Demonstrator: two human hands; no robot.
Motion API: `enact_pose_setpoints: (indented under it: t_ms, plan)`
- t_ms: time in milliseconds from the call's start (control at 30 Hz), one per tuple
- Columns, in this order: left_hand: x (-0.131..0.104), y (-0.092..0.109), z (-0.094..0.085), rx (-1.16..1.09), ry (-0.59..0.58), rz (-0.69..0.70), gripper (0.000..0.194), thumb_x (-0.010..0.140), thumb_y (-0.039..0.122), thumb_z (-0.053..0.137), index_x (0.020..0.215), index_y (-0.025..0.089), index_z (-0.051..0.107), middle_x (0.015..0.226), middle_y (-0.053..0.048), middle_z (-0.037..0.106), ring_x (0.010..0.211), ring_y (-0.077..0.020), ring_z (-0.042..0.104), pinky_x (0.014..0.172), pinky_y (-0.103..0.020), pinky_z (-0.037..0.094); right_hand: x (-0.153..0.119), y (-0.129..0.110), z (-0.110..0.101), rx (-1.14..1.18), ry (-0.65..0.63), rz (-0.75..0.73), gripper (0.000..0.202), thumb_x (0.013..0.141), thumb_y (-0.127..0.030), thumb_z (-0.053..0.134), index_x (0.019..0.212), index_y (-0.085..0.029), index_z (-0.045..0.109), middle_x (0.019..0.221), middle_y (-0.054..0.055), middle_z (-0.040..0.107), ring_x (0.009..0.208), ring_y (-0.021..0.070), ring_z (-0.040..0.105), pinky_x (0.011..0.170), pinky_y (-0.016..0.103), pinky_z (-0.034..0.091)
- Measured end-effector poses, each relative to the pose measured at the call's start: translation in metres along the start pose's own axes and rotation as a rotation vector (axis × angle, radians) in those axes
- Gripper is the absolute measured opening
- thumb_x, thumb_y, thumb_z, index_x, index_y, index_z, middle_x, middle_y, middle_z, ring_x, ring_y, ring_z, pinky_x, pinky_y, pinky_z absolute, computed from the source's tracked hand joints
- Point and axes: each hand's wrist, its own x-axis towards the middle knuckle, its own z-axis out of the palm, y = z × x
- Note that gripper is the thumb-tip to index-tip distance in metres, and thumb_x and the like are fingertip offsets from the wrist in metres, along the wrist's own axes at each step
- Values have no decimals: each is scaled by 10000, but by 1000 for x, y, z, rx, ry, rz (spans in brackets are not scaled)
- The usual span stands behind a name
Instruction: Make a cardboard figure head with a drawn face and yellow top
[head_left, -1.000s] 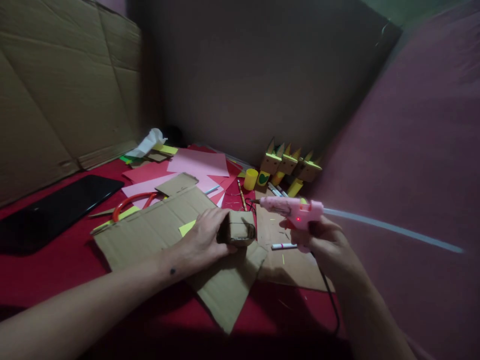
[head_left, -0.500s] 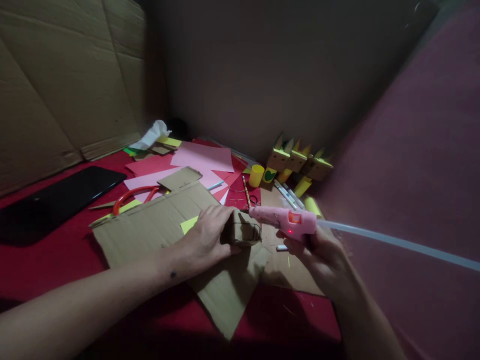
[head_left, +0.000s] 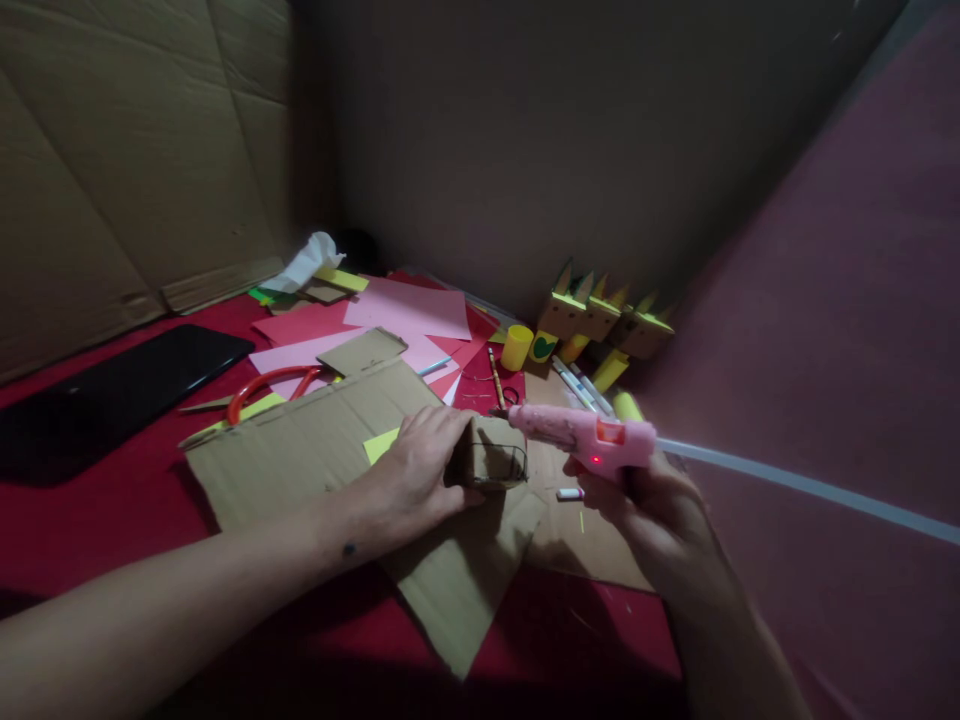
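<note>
Fingers and thumb of my left hand [head_left: 427, 465] are closed round the left side of a small cardboard box [head_left: 495, 458] with dark lines drawn on its front. My right hand [head_left: 656, 510] grips a pink glue gun [head_left: 585, 435] by its handle; a red light glows on its side. A long clear glue stick [head_left: 795, 487] sticks out of the back. The gun's dark nozzle points left, at the box's top right edge; whether it touches cannot be made out. Under the box lies a cut cardboard sheet [head_left: 300, 445].
A black phone-like slab [head_left: 127, 395] lies left, near red-handled scissors [head_left: 274, 378]. Pink paper [head_left: 409, 308] covers the back. Several cardboard figures with pointed tops [head_left: 566, 315], a yellow paper tube [head_left: 517, 347] and markers [head_left: 581, 385] stand or lie at back right. Walls rise behind and right.
The glue gun in my right hand has shifted slightly right, its nozzle moving along the box's top edge. My left hand keeps its hold on the box. The view has shifted a little.
</note>
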Motion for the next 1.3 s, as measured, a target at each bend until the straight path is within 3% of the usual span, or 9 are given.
enact_pose_setpoints:
  t_ms: [100, 233, 300, 467, 600, 900, 1067, 1167, 1300]
  plan:
    - [1, -1, -1, 2, -58, -54, 320, 756, 304, 721, 1010, 190, 563, 1061, -100, 631, 1030, -303, 555, 943, -492, 448, 0, 5, -3, 29, 55, 18, 123, 842, -324, 714, 904, -224, 751, 778, 46, 724, 634, 189, 623, 508, 292, 516]
    - [1, 2, -13, -66, -125, -174, 735, 591, 378, 829, 1242, 176, 554, 1275, -146, 597, 1208, -368, 523, 1029, -511, 427, 3, 5, -6, 119, 92, 79, 118, 820, -320, 728, 891, -239, 778, 800, 55, 747, 637, 189, 627, 495, 285, 508]
    - [4, 5, -24, -165, -157, -269, 817, 611, 471, 809, 1325, 179, 540, 1318, -145, 600, 1219, -363, 547, 1004, -472, 463, 3, 5, -6, 174, 116, 129, 107, 806, -302, 734, 856, -221, 783, 800, 68, 755, 613, 180, 620, 489, 284, 505]
    - [27, 14, -39, -264, -26, -420, 428, 760, 563, 637, 1003, 224, 737, 943, -69, 749, 882, -270, 677, 717, -346, 532, 4, 9, -6, 280, 213, 167, 98, 752, -269, 770, 782, -177, 777, 690, 68, 726, 545, 133, 559, 470, 246, 468]
    - [45, 18, -31, -197, -43, -477, 266, 714, 448, 654, 782, 203, 734, 630, -16, 677, 624, -188, 602, 566, -285, 445, 5, 14, -6, 332, 219, 168, 88, 767, -269, 772, 789, -184, 776, 685, 55, 710, 551, 124, 557, 473, 233, 454]
    - [49, 20, -21, -9, 4, -380, 213, 784, 291, 536, 640, 188, 655, 565, 19, 594, 542, -133, 512, 540, -268, 371, -3, 14, 0, 422, 144, 231, 145, 788, -353, 782, 836, -217, 780, 827, 68, 744, 588, 164, 601, 516, 307, 525]
    - [48, 24, -25, 60, 73, -351, 286, 844, 338, 484, 637, 195, 620, 557, 19, 528, 548, -146, 481, 547, -283, 355, -4, 10, 1, 395, 95, 231, 135, 823, -354, 757, 839, -222, 781, 783, 67, 736, 605, 171, 596, 521, 305, 518]
    - [41, 24, -29, 6, 35, -350, 390, 857, 536, 511, 762, 196, 676, 666, -13, 610, 624, -184, 547, 568, -294, 396, -5, 13, -1, 392, 126, 227, 118, 811, -331, 768, 849, -220, 778, 836, 72, 748, 616, 171, 613, 518, 302, 518]
    - [26, 19, -27, -32, -93, -331, 726, 658, 698, 703, 1187, 203, 648, 863, -47, 688, 732, -248, 618, 619, -334, 479, -7, 17, -3, 292, 176, 213, 155, 808, -338, 770, 859, -192, 782, 777, 70, 734, 603, 168, 636, 504, 282, 513]
